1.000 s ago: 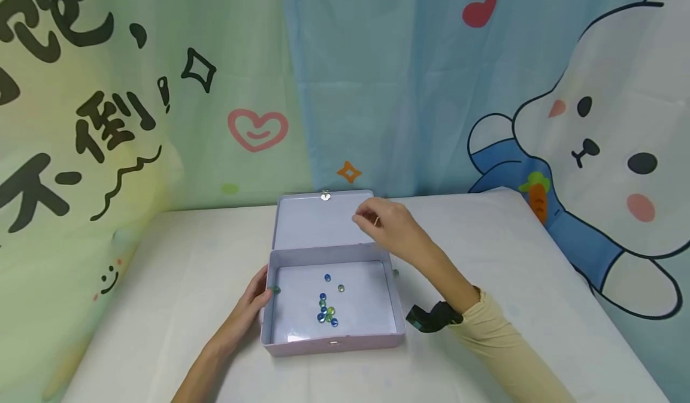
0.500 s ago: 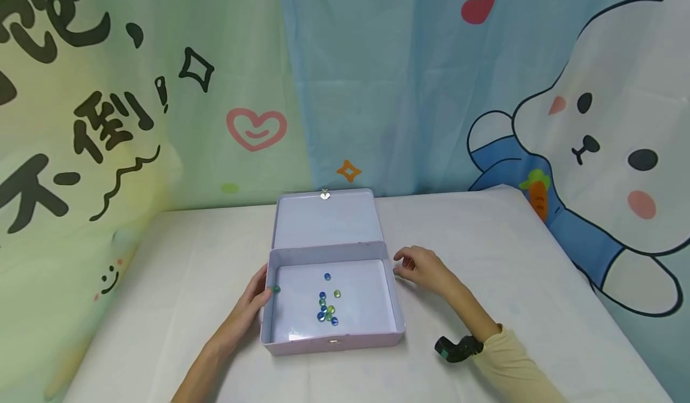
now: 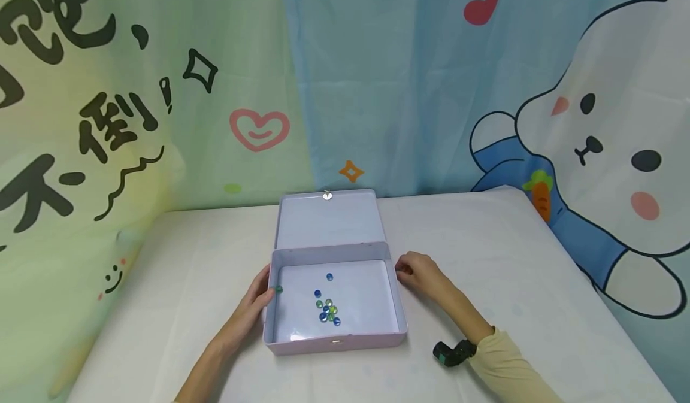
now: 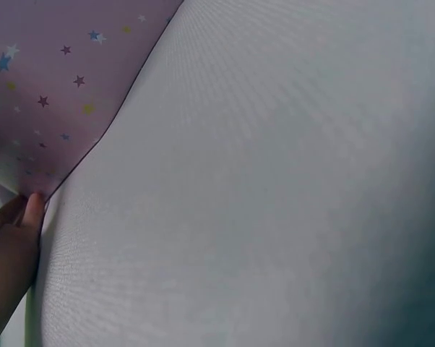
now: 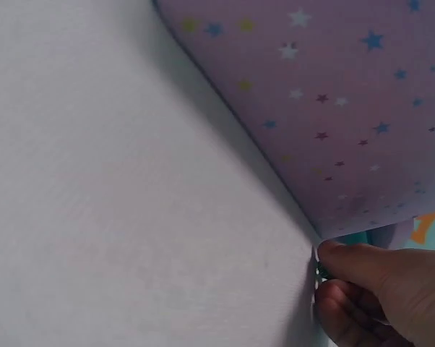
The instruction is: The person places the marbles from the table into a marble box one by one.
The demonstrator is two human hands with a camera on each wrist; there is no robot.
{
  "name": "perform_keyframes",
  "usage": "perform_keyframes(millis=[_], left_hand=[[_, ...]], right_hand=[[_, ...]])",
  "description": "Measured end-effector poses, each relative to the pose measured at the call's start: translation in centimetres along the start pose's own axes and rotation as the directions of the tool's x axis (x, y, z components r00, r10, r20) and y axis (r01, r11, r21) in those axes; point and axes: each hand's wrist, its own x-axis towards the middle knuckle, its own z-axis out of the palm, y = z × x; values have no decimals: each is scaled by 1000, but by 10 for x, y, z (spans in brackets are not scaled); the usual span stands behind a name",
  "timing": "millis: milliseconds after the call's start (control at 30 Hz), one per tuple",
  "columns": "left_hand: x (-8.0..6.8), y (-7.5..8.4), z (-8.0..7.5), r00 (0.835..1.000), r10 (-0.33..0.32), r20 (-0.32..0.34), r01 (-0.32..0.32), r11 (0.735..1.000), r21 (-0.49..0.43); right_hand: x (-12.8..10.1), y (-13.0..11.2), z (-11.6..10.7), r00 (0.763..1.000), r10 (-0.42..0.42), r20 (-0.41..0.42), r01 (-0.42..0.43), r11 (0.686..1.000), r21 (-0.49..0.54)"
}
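Observation:
An open lilac tin box point(image 3: 334, 346) lies on the white table, its lid point(image 3: 327, 223) folded back flat. Inside it sits a cluster of several blue and green glass beads point(image 3: 327, 310), with a single blue bead point(image 3: 329, 277) apart from them. My left hand point(image 3: 252, 302) lies against the box's left wall, thumb near a green bead point(image 3: 278, 289) just inside the rim. My right hand point(image 3: 416, 271) rests on the table beside the box's right wall, fingers curled. In the right wrist view its fingertips point(image 5: 340, 253) pinch a small dark green bead point(image 5: 321, 272) next to the starry box wall point(image 5: 333, 108).
The white tablecloth point(image 3: 485, 241) stretches around the box on all sides. Printed cartoon curtains point(image 3: 377, 91) hang close behind the table's far edge. A black wrist camera point(image 3: 451, 353) sits on my right forearm. In the left wrist view my fingertip point(image 4: 33, 210) touches the starry box wall point(image 4: 51, 79).
My right hand came down from above the lid to the table right of the box, where a green bead lay. The beads in the box shifted slightly. The left hand stayed put.

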Motion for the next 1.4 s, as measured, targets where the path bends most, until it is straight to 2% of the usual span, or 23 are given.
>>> perform_keyframes(millis=[467, 633, 733, 867, 1067, 1233, 1400], left_hand=[[0, 0, 0, 1000, -3, -3, 3, 1000, -1], [0, 0, 0, 1000, -7, -3, 7, 1000, -1], [0, 0, 0, 1000, -10, -5, 10, 1000, 0], [1, 0, 0, 1000, -8, -9, 8, 1000, -1], [1, 0, -1, 1000, -3, -11, 3, 1000, -5], [1, 0, -1, 1000, -2, -11, 2, 1000, -3], [2, 0, 0, 1000, 0, -12, 0, 1000, -1]], right_hand=[[-2, -1, 2, 999, -10, -36, 10, 1000, -3], [-1, 0, 1, 1000, 7, -21, -6, 1000, 12], [0, 1, -2, 999, 44, -23, -43, 998, 37], [4, -1, -16, 995, 65, -75, -58, 995, 82], [16, -17, -46, 986, 30, -163, -13, 995, 100], [27, -39, -67, 983, 9, -183, 11, 994, 107], [37, -60, -77, 983, -35, -182, 55, 993, 108]])
